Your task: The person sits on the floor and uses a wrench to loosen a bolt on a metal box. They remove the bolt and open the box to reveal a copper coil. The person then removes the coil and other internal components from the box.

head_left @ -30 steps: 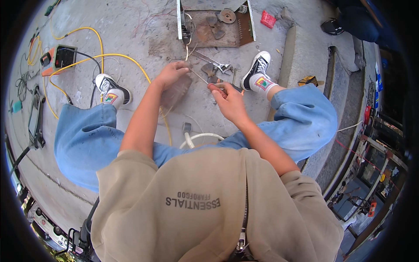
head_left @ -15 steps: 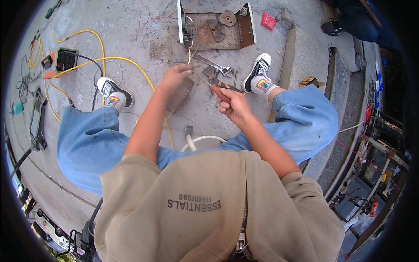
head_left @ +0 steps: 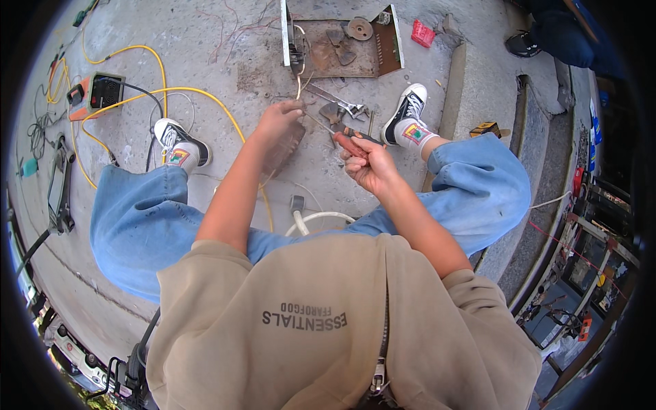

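Person sits on a concrete floor (head_left: pixel 205 41), knees bent, legs in wide blue jeans, 2 dark sneakers with white toes planted to either side.

Left hand (head_left: pixel 281 121) reaches forward between the feet, fingers pinched together on the end of a thin wire (head_left: pixel 298 82). The wire runs from the fingertips up toward the rusty metal tray (head_left: pixel 386 48) lying on the floor ahead. A flat dark piece hangs under the left palm; what it is cannot be told.

Right hand (head_left: pixel 369 164) is closed tight around the red handles of a pair of pliers (head_left: pixel 345 142). The pliers point up and left, and the tip sits just beside the left fingertips, at the wire. Whether the tip actually bites the wire is too small to tell.

Just past the hands, between them and the tray, loose metal tools (head_left: pixel 342 106) lie on the floor, near the right shoe (head_left: pixel 404 113). The tray holds a round disc and other rusty parts.

Left shoe (head_left: pixel 179 140) stands beside a yellow cable (head_left: pixel 137 92), which loops across the floor to an orange box (head_left: pixel 96 92) at the far left. A white hose (head_left: pixel 321 219) curves on the floor between the legs, close to the body. A small red packet (head_left: pixel 422 32) lies right of the tray.
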`<act>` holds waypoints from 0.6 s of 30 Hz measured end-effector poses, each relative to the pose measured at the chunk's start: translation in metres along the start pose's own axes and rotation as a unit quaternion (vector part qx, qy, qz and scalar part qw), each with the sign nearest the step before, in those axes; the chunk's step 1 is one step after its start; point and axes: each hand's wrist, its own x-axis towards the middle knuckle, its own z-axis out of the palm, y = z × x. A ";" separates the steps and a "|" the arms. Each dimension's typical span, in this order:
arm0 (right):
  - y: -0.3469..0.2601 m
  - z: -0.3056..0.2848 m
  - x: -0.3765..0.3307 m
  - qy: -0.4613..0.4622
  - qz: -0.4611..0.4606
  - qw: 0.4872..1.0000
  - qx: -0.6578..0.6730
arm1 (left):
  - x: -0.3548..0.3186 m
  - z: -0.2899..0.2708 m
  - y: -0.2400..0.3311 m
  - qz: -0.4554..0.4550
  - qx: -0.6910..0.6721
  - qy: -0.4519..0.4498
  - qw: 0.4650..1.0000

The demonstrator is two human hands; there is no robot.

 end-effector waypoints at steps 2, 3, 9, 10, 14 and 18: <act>0.000 0.003 -0.002 0.008 -0.004 1.000 -0.004 | -0.001 0.000 0.000 0.003 -0.008 -0.002 1.000; 0.000 0.003 -0.002 0.008 -0.004 1.000 -0.006 | -0.001 0.000 0.001 -0.002 -0.011 -0.004 1.000; 0.001 0.003 -0.003 0.002 -0.006 1.000 -0.017 | -0.002 0.003 0.005 -0.009 -0.021 -0.006 1.000; 0.000 0.000 -0.002 -0.012 0.000 1.000 -0.015 | -0.001 0.003 0.005 -0.013 -0.026 -0.007 1.000; -0.002 -0.003 0.001 -0.039 0.004 0.999 -0.016 | 0.002 -0.001 -0.004 0.008 0.006 -0.008 1.000; 0.001 0.000 -0.001 -0.017 -0.018 0.999 -0.046 | 0.000 0.003 0.003 -0.016 -0.018 -0.005 1.000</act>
